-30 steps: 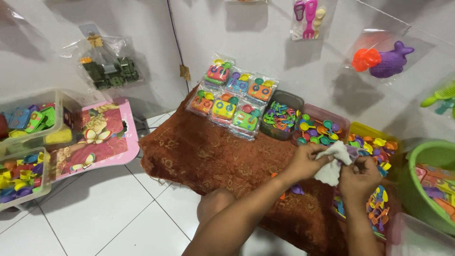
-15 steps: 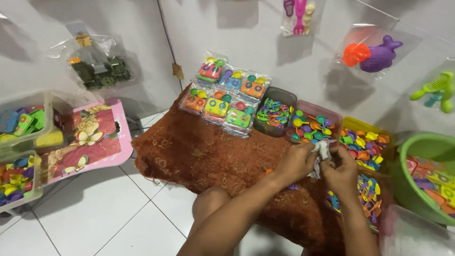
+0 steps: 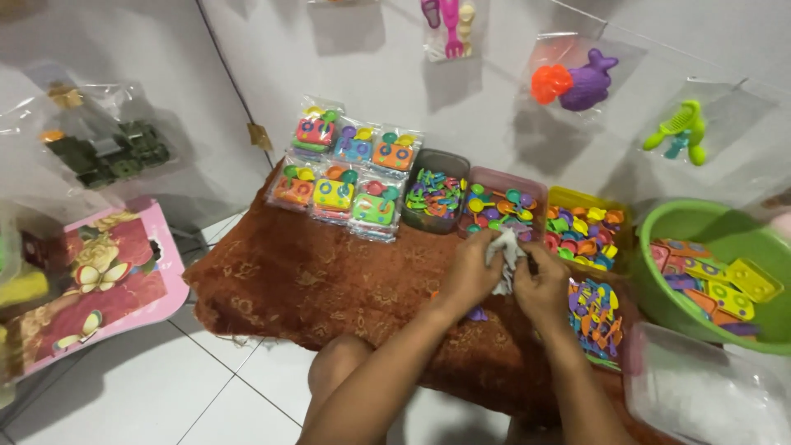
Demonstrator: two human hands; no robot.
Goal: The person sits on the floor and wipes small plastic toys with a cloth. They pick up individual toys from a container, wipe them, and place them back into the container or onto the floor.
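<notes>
My left hand (image 3: 468, 274) and my right hand (image 3: 544, 288) meet over a brown patterned cloth (image 3: 313, 280) and together grip a small crumpled clear plastic bag (image 3: 505, 255). Whatever is inside the bag is hidden by my fingers. Just beyond my hands stand open tubs of small bright plastic toy pieces: a dark tub (image 3: 435, 194), a pink tub (image 3: 501, 206) and a yellow tub (image 3: 587, 227). A small purple piece (image 3: 477, 314) lies on the cloth below my left hand.
Several sealed toy packs (image 3: 346, 173) lie at the cloth's far left. A green basin (image 3: 700, 272) of flat coloured tiles stands right, a clear container (image 3: 700, 387) in front of it. A pink stool (image 3: 99, 280) stands left. Bagged toys (image 3: 577, 78) hang on the wall.
My hands have drawn closer together around the bag, which is now more bunched up. The view has shifted slightly to the right.
</notes>
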